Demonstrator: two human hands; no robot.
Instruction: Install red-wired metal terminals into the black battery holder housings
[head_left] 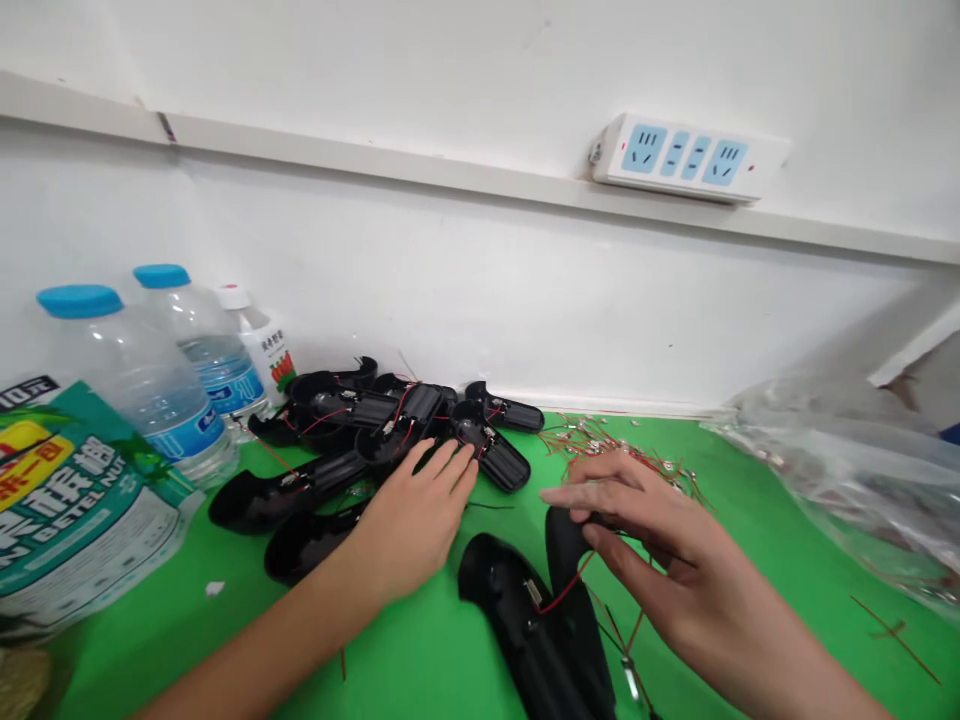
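Note:
My left hand (pixel 411 525) lies flat with fingers together, its fingertips touching the near edge of a pile of black plastic shells (pixel 375 415) fitted with red wires. My right hand (pixel 660 560) hovers over a black shell (pixel 525 620) lying on the green mat (pixel 750 600). Its thumb and fingers pinch something small at the shell's upper end. A red wire (pixel 562 590) runs from there down across the shell. A loose heap of thin red wires with small metal parts (pixel 600 440) lies just beyond my right hand.
Two water bottles with blue caps (pixel 135 380) and a small white-capped bottle (pixel 259 340) stand at the left by the wall. A green printed bag (pixel 67 500) lies at the left edge. Clear plastic bags (pixel 855 470) sit at the right. A power strip (pixel 686 155) is mounted on the wall.

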